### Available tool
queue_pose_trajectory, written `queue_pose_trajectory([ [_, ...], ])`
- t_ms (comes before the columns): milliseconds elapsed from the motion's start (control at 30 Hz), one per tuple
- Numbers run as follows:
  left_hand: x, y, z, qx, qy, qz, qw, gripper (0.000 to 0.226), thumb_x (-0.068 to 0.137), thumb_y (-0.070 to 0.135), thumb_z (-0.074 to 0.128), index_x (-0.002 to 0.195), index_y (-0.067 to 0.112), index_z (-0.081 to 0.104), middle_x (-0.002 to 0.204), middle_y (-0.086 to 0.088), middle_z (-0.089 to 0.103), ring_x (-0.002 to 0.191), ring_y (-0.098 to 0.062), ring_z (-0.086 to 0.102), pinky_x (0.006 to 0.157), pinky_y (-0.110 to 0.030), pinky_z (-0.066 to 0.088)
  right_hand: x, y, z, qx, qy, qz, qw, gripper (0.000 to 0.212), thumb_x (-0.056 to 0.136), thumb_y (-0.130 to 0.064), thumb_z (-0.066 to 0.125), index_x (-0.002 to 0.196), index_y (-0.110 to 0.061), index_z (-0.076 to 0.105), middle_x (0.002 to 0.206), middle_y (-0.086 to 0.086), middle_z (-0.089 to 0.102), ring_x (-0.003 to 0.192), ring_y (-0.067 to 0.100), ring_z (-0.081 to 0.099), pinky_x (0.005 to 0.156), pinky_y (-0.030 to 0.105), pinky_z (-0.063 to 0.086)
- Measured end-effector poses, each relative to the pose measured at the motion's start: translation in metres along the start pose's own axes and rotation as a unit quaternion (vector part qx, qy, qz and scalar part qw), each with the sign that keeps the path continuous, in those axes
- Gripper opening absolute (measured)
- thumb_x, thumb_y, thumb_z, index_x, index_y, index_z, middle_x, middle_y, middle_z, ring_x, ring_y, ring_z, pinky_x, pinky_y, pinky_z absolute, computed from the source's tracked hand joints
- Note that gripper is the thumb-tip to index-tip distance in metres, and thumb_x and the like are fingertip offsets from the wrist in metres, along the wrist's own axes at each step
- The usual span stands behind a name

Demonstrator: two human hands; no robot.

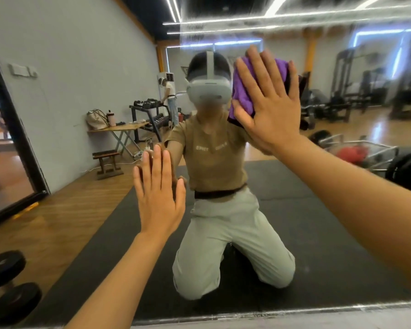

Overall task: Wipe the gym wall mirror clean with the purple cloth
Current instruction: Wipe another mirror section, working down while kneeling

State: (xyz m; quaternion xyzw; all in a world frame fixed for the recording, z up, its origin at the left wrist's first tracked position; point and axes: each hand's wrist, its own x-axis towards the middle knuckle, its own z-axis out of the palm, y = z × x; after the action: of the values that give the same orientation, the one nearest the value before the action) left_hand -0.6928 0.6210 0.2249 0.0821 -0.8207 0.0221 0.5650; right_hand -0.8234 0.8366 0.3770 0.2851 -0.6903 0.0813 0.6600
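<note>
The gym wall mirror [318,210] fills nearly the whole view and reflects a kneeling person in a headset. My right hand [268,100] lies flat with straight, spread fingers on the purple cloth [243,91], pressing it against the glass at upper centre right. The cloth is bunched, and most of it is hidden under my palm. My left hand [158,193] is pressed flat on the bare glass lower down, left of centre, fingers straight and together. Streaky smears show on the mirror's upper part.
The mirror's bottom edge [294,309] runs along the floor near me. A dumbbell [8,288] lies on the floor at lower left. In the reflection are a black mat, a folding table with bags, a dumbbell rack, a barbell and gym machines.
</note>
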Motion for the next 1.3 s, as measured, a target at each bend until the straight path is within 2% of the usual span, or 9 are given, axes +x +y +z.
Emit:
queue_pose_trajectory([
  [133,-0.002,0.005,0.014,0.000,0.027,-0.014,1.000,0.064,0.105,0.034,0.028,0.160,0.008,0.008,0.168,-0.009,0.001,0.156,-0.026,-0.005,0.125,-0.051,-0.002,-0.051,-0.041,0.009,0.025,0.022,0.080,0.996,0.065,0.105,-0.052,0.026,0.157,-0.015,0.035,0.163,0.012,0.033,0.151,0.032,0.029,0.124,0.053,0.005],
  [333,-0.008,0.007,0.027,0.006,0.069,-0.014,0.998,0.061,0.107,0.033,0.025,0.159,0.003,0.012,0.166,-0.014,0.012,0.155,-0.026,-0.003,0.124,-0.055,0.003,-0.208,-0.088,0.019,0.049,-0.072,-0.098,0.991,0.067,0.105,-0.053,0.033,0.162,-0.021,0.018,0.170,0.004,0.007,0.157,0.026,0.009,0.125,0.053,0.003],
  [433,-0.009,0.005,0.028,0.019,0.067,-0.007,0.998,0.065,0.107,0.038,0.026,0.158,0.001,0.014,0.165,-0.022,0.017,0.155,-0.027,-0.002,0.125,-0.054,0.002,-0.255,-0.092,0.023,0.023,-0.103,-0.108,0.989,0.075,0.101,-0.053,0.042,0.163,-0.023,0.012,0.171,0.001,0.004,0.157,0.023,0.006,0.126,0.051,0.001],
  [633,-0.010,0.005,0.025,0.019,0.063,0.003,0.998,0.071,0.107,0.047,0.026,0.158,0.000,0.015,0.165,-0.017,0.013,0.154,-0.028,-0.001,0.125,-0.055,0.002,-0.202,-0.068,0.015,0.063,-0.067,-0.100,0.991,0.072,0.101,-0.061,0.034,0.161,-0.023,0.019,0.171,0.000,0.001,0.157,0.019,0.007,0.126,0.050,0.001],
  [767,-0.009,0.006,0.023,0.031,0.054,-0.007,0.998,0.075,0.106,0.050,0.028,0.157,-0.003,0.017,0.164,-0.025,0.016,0.153,-0.032,0.001,0.124,-0.057,0.003,-0.074,-0.027,0.007,0.043,0.007,0.019,0.999,0.069,0.103,-0.060,0.033,0.158,-0.020,0.032,0.164,0.010,0.030,0.153,0.027,0.025,0.123,0.053,0.010],
  [900,-0.010,0.011,0.021,0.043,0.042,-0.010,0.998,0.079,0.106,0.053,0.028,0.156,-0.005,0.014,0.163,-0.030,0.015,0.153,-0.040,0.003,0.123,-0.061,0.005,-0.017,-0.004,0.003,0.003,0.048,0.049,0.998,0.063,0.104,-0.055,0.035,0.153,-0.017,0.044,0.157,0.013,0.043,0.146,0.031,0.040,0.119,0.055,0.023],
  [1000,-0.007,0.034,0.021,0.028,0.040,-0.057,0.997,0.081,0.105,0.052,0.026,0.156,-0.009,0.008,0.162,-0.034,0.009,0.151,-0.050,0.005,0.121,-0.065,0.005,-0.044,-0.013,0.004,0.018,0.042,0.077,0.996,0.059,0.105,-0.047,0.034,0.156,-0.016,0.039,0.160,0.012,0.038,0.149,0.031,0.034,0.122,0.056,0.016],
  [1100,-0.002,0.055,0.022,0.012,0.042,-0.114,0.993,0.084,0.104,0.054,0.026,0.156,-0.009,0.003,0.163,-0.032,0.003,0.152,-0.049,0.001,0.121,-0.066,0.004,-0.105,-0.026,0.007,0.040,0.004,0.066,0.997,0.059,0.106,-0.044,0.027,0.158,-0.017,0.031,0.165,0.010,0.026,0.153,0.030,0.025,0.124,0.055,0.008],
  [1300,-0.007,0.046,0.029,0.030,0.049,-0.099,0.993,0.087,0.105,0.059,0.026,0.156,-0.008,0.005,0.163,-0.032,0.008,0.151,-0.048,0.005,0.122,-0.063,0.004,-0.240,-0.028,0.011,0.040,-0.083,-0.015,0.996,0.061,0.109,-0.045,0.023,0.163,-0.022,0.010,0.171,0.002,0.003,0.157,0.024,0.005,0.126,0.052,-0.001],
])
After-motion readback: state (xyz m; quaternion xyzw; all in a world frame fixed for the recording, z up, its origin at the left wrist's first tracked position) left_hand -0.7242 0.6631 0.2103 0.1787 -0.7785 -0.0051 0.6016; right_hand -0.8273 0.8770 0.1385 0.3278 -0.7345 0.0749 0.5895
